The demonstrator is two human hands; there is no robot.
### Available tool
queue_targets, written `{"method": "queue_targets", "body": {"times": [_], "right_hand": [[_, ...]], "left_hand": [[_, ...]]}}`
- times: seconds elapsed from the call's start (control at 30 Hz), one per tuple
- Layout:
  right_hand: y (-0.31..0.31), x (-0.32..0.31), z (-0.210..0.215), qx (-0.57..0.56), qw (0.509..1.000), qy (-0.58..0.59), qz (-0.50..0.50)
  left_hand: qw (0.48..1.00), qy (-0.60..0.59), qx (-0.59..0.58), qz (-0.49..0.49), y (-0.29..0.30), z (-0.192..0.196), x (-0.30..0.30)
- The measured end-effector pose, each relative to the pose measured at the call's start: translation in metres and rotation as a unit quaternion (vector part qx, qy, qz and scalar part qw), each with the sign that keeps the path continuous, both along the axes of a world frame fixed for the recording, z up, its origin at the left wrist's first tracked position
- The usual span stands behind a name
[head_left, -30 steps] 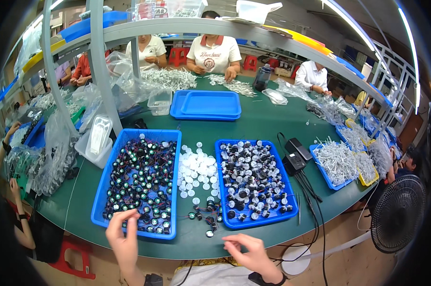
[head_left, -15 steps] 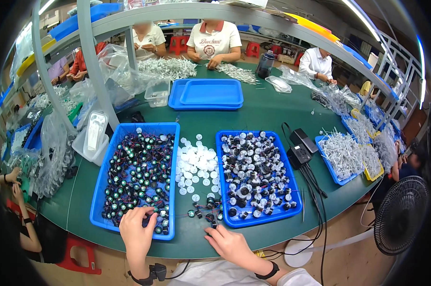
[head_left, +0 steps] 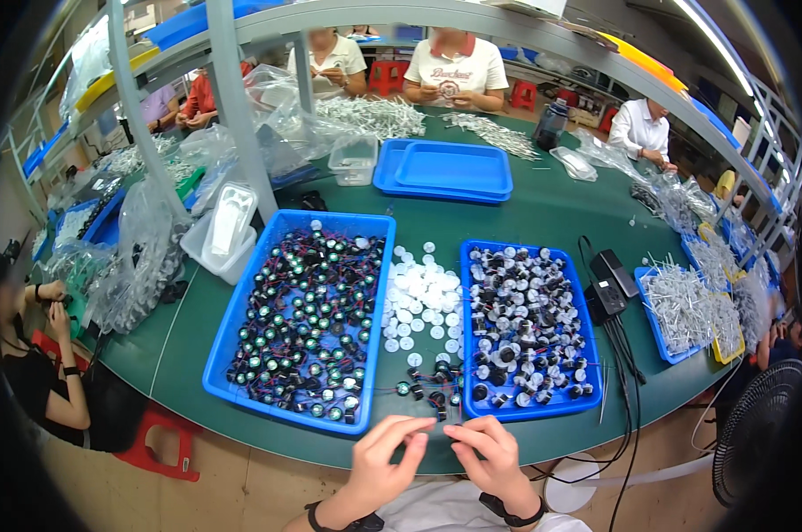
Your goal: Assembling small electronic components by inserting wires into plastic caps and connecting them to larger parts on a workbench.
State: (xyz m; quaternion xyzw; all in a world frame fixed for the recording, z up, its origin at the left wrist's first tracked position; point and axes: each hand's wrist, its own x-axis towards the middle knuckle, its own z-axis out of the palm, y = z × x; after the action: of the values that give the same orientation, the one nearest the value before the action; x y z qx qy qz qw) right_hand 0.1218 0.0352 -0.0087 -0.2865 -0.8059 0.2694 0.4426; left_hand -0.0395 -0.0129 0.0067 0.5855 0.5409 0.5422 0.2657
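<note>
Above the table's near edge, my left hand and my right hand face each other with bent, pinching fingertips almost meeting. Anything between those fingertips is too small to make out. Just beyond them lies a small cluster of black components with thin wires. To its left stands a blue tray full of small black round parts with green faces and red-and-black wires. A second blue tray, on the right, holds similar black parts fitted with clear-white discs. Loose translucent white discs are heaped between the trays.
Black power adapters with cables and tweezers lie right of the trays. Stacked blue trays and clear tubs stand farther back. A metal shelf frame crosses overhead. A fan stands at right; co-workers sit around.
My left hand has come out of the left tray. My right hand has drawn back from the component cluster, and both hands now meet fingertip to fingertip. The view has turned left.
</note>
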Motion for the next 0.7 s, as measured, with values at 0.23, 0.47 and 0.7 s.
{"method": "queue_targets", "body": {"times": [0.23, 0.47, 0.7], "right_hand": [[-0.009, 0.000, 0.012, -0.045, 0.996, -0.079, 0.016], [-0.018, 0.010, 0.010, -0.128, 0.989, -0.078, -0.003], [-0.021, 0.021, 0.010, -0.165, 0.986, 0.038, -0.011]], "left_hand": [[0.900, -0.306, -0.216, -0.221, 0.013, -0.014, 0.004], [0.922, -0.297, -0.166, -0.183, 0.016, -0.037, 0.008], [0.925, -0.269, -0.148, -0.223, 0.023, -0.039, 0.014]]}}
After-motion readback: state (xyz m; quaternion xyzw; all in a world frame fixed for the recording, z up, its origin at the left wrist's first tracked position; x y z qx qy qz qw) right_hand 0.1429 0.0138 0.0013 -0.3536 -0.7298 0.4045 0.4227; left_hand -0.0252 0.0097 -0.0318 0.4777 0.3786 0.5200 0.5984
